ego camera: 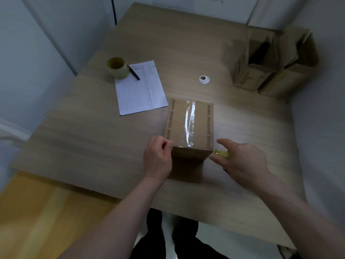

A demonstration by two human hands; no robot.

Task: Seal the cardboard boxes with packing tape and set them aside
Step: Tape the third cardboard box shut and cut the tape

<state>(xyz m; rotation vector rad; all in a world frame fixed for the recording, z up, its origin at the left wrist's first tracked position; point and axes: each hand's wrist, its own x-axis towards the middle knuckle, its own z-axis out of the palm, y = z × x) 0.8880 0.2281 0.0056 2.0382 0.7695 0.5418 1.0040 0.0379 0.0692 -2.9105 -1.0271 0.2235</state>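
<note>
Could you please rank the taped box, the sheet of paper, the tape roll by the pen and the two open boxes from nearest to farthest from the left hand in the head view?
1. Taped box: touching the left hand, on its right.
2. Sheet of paper: farther back, slightly left.
3. Tape roll: beyond the paper's far-left corner.
4. Open boxes: far-right corner of the table.

Taped brown cardboard box (189, 126) upright mid-table; two open boxes (268, 60) far right; tape roll (118, 67) far left.

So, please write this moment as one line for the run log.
box: top taped | left hand: at box corner | right hand: holds small tape roll | open boxes: waiting
</note>
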